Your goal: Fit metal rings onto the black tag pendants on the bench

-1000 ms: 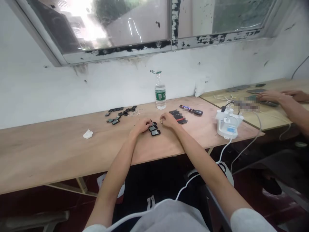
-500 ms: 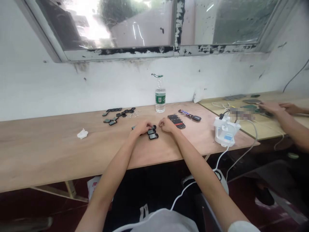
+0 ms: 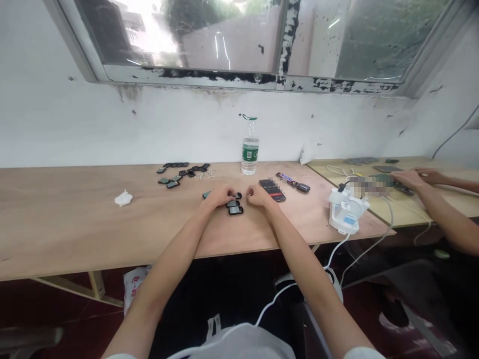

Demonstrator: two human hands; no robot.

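Three small black rectangular tags [image 3: 235, 210] lie in a short row on the table, between the hands, the farthest partly hidden by the curled fingers of the left hand [image 3: 219, 197], so whether it is pinched cannot be told. The right hand [image 3: 258, 196] rests just beside the row, fingertips drawn together, its grip equally unclear. One teal-faced piece [image 3: 206, 194] sits beside the left hand, a loose cluster of similar pieces [image 3: 183, 173] lies far left on the plywood table [image 3: 75, 219], and a co-worker's hands [image 3: 409, 178] work at the right.

Black rectangular gadgets [image 3: 235, 210] sit half-hidden under the left hand [image 3: 218, 197], a pixelated smear [image 3: 368, 186] blocks the next worktop [image 3: 411, 214], and a co-worker's forearm [image 3: 451, 225] runs off-frame!
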